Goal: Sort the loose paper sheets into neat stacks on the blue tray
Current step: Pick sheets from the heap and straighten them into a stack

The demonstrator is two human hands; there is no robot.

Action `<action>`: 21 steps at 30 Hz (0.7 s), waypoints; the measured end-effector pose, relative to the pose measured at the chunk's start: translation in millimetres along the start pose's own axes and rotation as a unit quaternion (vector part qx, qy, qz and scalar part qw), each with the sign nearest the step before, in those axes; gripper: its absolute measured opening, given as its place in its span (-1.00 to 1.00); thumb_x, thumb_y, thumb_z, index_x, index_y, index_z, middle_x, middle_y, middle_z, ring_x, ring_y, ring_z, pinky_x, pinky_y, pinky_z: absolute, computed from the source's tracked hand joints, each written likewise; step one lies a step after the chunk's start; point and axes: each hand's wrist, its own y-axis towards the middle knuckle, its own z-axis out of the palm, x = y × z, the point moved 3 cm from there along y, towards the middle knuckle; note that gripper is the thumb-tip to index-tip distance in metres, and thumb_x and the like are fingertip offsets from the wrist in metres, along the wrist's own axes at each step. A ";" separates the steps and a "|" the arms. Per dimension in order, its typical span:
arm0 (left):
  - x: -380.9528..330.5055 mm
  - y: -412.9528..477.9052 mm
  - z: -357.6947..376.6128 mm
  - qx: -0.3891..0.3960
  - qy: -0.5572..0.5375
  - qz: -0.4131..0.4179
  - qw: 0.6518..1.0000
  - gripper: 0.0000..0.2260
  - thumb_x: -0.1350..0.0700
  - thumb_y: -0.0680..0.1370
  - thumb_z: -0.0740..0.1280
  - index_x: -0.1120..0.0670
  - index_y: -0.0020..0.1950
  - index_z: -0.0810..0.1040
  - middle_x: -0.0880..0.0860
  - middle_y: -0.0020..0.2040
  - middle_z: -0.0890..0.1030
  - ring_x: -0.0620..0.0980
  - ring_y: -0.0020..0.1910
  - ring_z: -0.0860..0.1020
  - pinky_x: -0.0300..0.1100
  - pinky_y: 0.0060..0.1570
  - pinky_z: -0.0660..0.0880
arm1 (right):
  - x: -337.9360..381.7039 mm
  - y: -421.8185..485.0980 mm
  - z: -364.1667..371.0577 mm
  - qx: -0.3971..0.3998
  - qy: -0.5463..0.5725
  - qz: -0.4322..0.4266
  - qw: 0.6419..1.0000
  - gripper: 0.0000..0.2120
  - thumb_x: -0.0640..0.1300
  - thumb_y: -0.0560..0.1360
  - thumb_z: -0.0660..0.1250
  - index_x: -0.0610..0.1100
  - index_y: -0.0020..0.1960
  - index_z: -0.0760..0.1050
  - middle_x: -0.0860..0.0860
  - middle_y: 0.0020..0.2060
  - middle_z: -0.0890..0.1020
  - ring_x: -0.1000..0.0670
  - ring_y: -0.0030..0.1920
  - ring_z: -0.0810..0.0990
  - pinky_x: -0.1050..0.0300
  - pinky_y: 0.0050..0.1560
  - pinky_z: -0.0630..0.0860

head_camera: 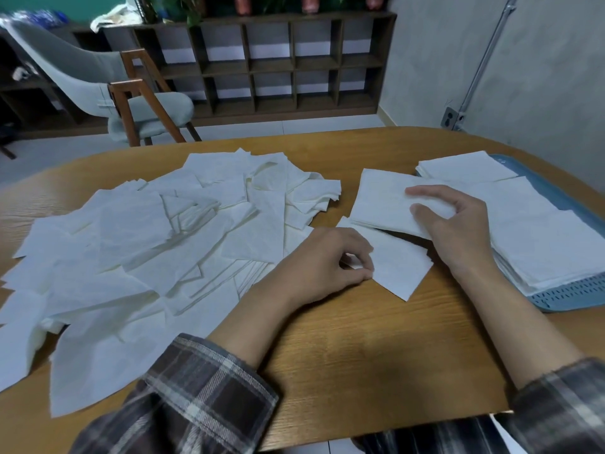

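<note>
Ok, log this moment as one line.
left hand: pinches sheet | right hand: holds stack | tray: bears neat stacks | pile: loose on table

left hand [327,262] pinches lower sheet [404,270] | right hand [456,232] grips upper sheet [376,204] | stacks [540,240] on blue tray [577,294]

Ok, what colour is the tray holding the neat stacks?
The tray is light blue, with a perforated rim; clearest at the head view's right edge.

Left hand [330,260] in a tight pinch; right hand [450,224] curled, thumb apart.
</note>
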 end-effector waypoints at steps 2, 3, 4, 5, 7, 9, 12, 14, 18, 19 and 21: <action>-1.4 0.9 2.3 -0.008 0.024 0.015 1.000 -0.97 0.14 0.57 0.52 0.05 -0.02 0.76 -0.05 0.10 0.69 -0.23 0.08 0.59 -0.28 0.08 0.57 | -0.4 -0.1 0.7 0.006 -0.002 0.001 1.000 -0.72 -0.27 0.55 0.43 0.09 0.06 0.74 0.26 0.10 0.71 0.28 0.21 0.58 0.48 0.14 0.42; -1.7 1.4 3.7 -0.007 0.040 0.020 0.999 -0.97 0.13 0.59 0.50 0.05 -0.01 0.75 -0.06 0.08 0.69 -0.19 0.09 0.59 -0.21 0.09 0.58 | 0.0 -0.2 0.7 0.007 -0.002 0.001 1.000 -0.72 -0.27 0.55 0.43 0.09 0.06 0.74 0.25 0.11 0.72 0.27 0.22 0.58 0.49 0.13 0.42; -2.6 1.4 4.5 -0.006 0.052 0.023 0.998 -0.97 0.13 0.59 0.48 0.04 -0.01 0.73 -0.07 0.06 0.69 -0.16 0.10 0.59 -0.16 0.11 0.57 | 0.7 -0.1 0.1 0.009 0.000 -0.001 1.000 -0.72 -0.28 0.55 0.43 0.09 0.06 0.74 0.25 0.11 0.72 0.28 0.22 0.58 0.50 0.13 0.41; -3.4 1.4 4.6 -0.009 0.054 0.024 0.998 -0.97 0.12 0.60 0.47 0.04 0.00 0.72 -0.09 0.04 0.69 -0.16 0.09 0.59 -0.13 0.12 0.57 | 1.3 0.2 -0.2 0.011 0.004 -0.002 1.000 -0.71 -0.29 0.55 0.42 0.08 0.06 0.74 0.25 0.11 0.72 0.30 0.21 0.57 0.51 0.12 0.40; -4.8 0.7 2.1 -0.028 0.036 0.017 0.999 -0.97 0.10 0.60 0.46 0.03 -0.01 0.70 -0.12 0.00 0.70 -0.17 0.07 0.61 -0.15 0.12 0.54 | 4.0 0.1 -0.6 0.026 0.012 -0.004 1.000 -0.71 -0.30 0.56 0.40 0.06 0.06 0.74 0.25 0.11 0.72 0.34 0.21 0.56 0.55 0.12 0.37; -6.5 -0.8 -2.8 -0.057 0.004 0.001 0.998 -0.98 0.10 0.60 0.46 0.02 -0.02 0.69 -0.15 -0.04 0.71 -0.23 0.05 0.61 -0.33 0.08 0.49 | 7.6 -0.6 1.6 0.050 0.020 -0.008 0.999 -0.75 -0.25 0.59 0.38 0.04 0.06 0.74 0.22 0.12 0.73 0.31 0.25 0.55 0.51 0.19 0.36; -9.1 -0.9 -8.2 -0.105 -0.059 -0.016 0.993 -0.96 0.18 0.59 0.45 0.07 -0.05 0.67 -0.12 -0.12 0.70 -0.23 -0.04 0.62 -0.47 -0.02 0.41 | 12.7 -2.0 4.5 0.092 0.063 -0.012 0.994 -0.78 -0.05 0.63 0.31 0.02 0.06 0.74 0.17 0.12 0.74 0.22 0.29 0.58 0.36 0.32 0.36; -8.0 0.7 -9.8 -0.137 -0.106 -0.031 0.984 -0.94 0.20 0.60 0.44 0.08 -0.06 0.67 -0.08 -0.14 0.70 -0.18 -0.10 0.62 -0.42 -0.06 0.43 | 14.8 -4.1 5.1 0.132 0.077 -0.025 0.988 -0.61 0.14 0.63 0.20 -0.03 0.09 0.74 0.16 0.13 0.74 0.19 0.28 0.59 0.38 0.31 0.36; 0.7 3.6 -11.4 -0.171 -0.166 -0.067 0.969 -0.94 0.18 0.61 0.46 0.07 -0.04 0.71 0.01 -0.13 0.72 0.02 -0.11 0.63 -0.27 -0.10 0.53 | 14.3 -6.8 8.9 0.182 0.080 -0.046 0.979 -0.49 0.25 0.59 0.17 -0.08 0.11 0.74 0.12 0.15 0.74 0.13 0.30 0.60 0.28 0.37 0.36; 2.3 3.7 -10.9 -0.164 -0.172 -0.072 0.969 -0.95 0.17 0.61 0.47 0.06 -0.03 0.73 0.03 -0.12 0.73 0.07 -0.10 0.63 -0.22 -0.08 0.54 | 14.3 -7.0 9.5 0.186 0.085 -0.042 0.978 -0.50 0.25 0.57 0.20 -0.08 0.10 0.74 0.12 0.14 0.74 0.14 0.30 0.60 0.32 0.36 0.36; 3.6 3.3 -10.4 -0.152 -0.182 -0.075 0.969 -0.95 0.17 0.60 0.48 0.06 -0.03 0.75 0.06 -0.13 0.73 0.13 -0.10 0.63 -0.20 -0.10 0.53 | 15.3 -6.5 10.5 0.189 0.081 -0.037 0.978 -0.52 0.27 0.54 0.23 -0.06 0.09 0.74 0.15 0.14 0.74 0.16 0.29 0.60 0.34 0.32 0.37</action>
